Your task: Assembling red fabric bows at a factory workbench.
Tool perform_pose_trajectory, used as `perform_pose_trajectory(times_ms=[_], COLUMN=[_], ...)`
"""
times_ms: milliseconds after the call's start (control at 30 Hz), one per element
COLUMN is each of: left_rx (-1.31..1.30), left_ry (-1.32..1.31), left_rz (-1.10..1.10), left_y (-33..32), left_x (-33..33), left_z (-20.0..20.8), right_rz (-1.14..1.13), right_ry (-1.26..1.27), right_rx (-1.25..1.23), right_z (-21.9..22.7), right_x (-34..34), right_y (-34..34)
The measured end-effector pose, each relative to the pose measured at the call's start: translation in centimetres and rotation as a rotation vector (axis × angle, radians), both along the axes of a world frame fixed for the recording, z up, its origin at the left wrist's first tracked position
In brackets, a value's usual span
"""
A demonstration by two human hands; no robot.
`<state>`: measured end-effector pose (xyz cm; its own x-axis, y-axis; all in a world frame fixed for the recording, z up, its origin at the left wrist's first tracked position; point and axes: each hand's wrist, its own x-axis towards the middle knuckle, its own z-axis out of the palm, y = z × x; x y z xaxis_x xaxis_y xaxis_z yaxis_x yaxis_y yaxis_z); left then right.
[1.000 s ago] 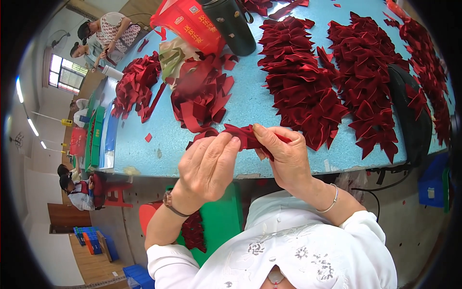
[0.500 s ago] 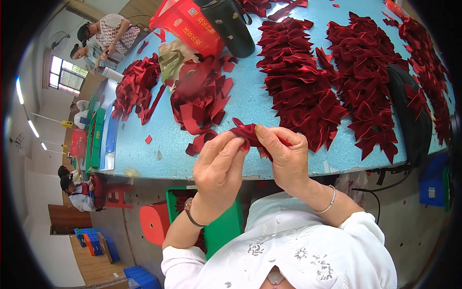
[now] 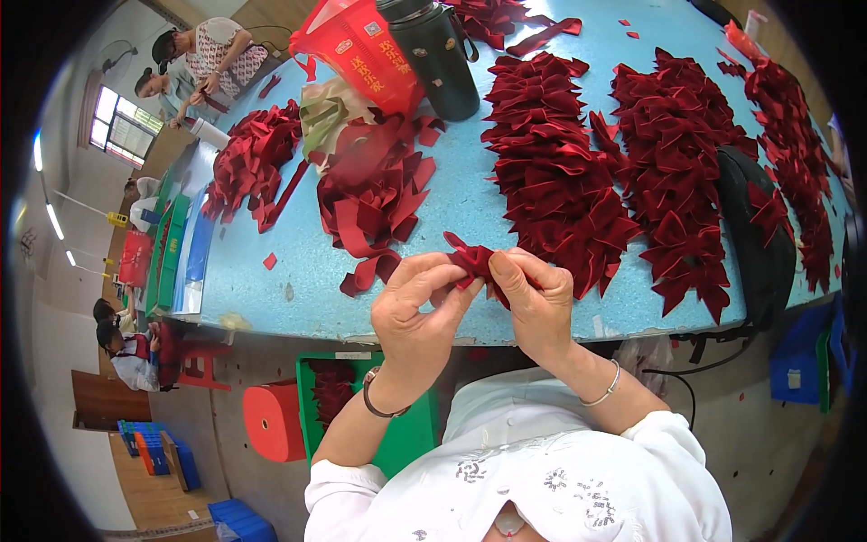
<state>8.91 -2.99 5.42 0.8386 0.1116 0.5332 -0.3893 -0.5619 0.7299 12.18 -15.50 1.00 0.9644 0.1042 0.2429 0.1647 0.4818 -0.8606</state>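
Between my two hands, just over the near edge of the blue table (image 3: 298, 312), is a dark red velvet ribbon bow (image 3: 471, 260). My left hand (image 3: 417, 305) pinches its left side with thumb and fingers. My right hand (image 3: 533, 296) grips the other side, the thumb pressed on the folded middle. Part of the bow is hidden behind my fingers. Beyond my left hand lies a loose pile of cut red ribbon strips (image 3: 375, 194). Past my right hand, finished-looking bows lie in a long overlapping row (image 3: 555, 172), with a second row (image 3: 677, 172) beside it.
A red bag (image 3: 357, 54) and a dark bottle (image 3: 433, 59) stand at the back. More ribbon pieces (image 3: 257, 158) lie at left; a black bag (image 3: 754, 230) rests at right. Below the table are a green crate (image 3: 411, 438) and a red stool (image 3: 274, 423). Other people work at far left.
The view has shifted slightly. My hands stay together on the bow; my left fingers have loosened and spread a little, and the bow's loop stands up more.
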Motion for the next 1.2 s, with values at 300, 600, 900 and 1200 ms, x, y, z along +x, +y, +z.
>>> perform_pose_trajectory(times_ms=[300,600,900,1200], left_rx=[-0.028,-0.124,-0.167,-0.118], left_ry=[0.105,0.250,0.252,0.271], left_rz=[-0.065,-0.200,-0.240,-0.274], left_y=[0.8,2.8,2.8,3.2], left_x=[0.1,0.3,0.3,0.3], left_z=[0.5,0.8,1.7,2.9], right_rz=[0.201,0.312,0.387,0.424], right_ry=[-0.056,-0.161,-0.143,-0.144], right_rx=[-0.040,-0.075,-0.119,-0.035], right_z=[-1.5,-0.5,-0.3,-0.2], right_x=[0.9,0.9,1.2,1.0], right_y=[-1.8,-2.4,-2.8,-2.6])
